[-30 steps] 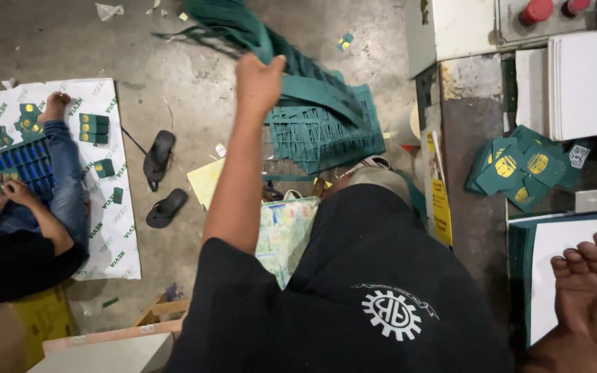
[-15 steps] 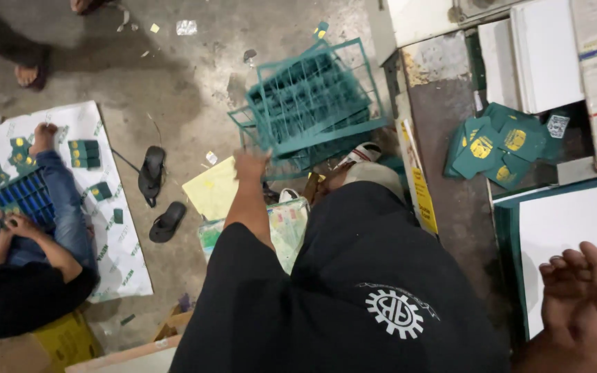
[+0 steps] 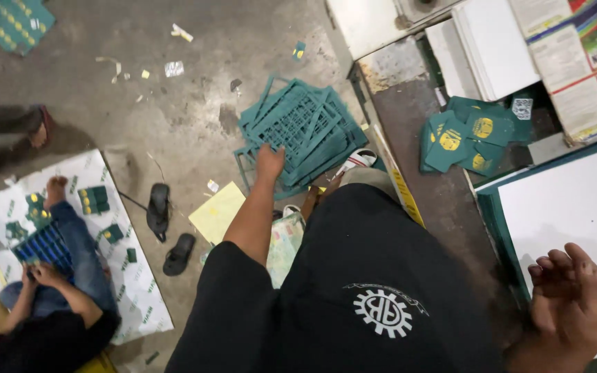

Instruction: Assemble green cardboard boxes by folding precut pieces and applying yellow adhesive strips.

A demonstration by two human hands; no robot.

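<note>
While my left hand (image 3: 269,163) reaches down, its fingers lie loosely spread on the stack of green plastic lattice crates (image 3: 298,135) lying flat on the concrete floor (image 3: 174,117), gripping nothing. My right hand (image 3: 571,304) hovers half-curled and empty over the white sheet (image 3: 575,207) on the surface. Judged so: stack down, hand not yet withdrawn.

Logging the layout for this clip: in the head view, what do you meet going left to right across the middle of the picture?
Seated person's hands on a blue stack → pair of black sandals → yellow sheet → left hand on the green lattice sheets → green and yellow folded cartons → right hand by the white board.
</note>
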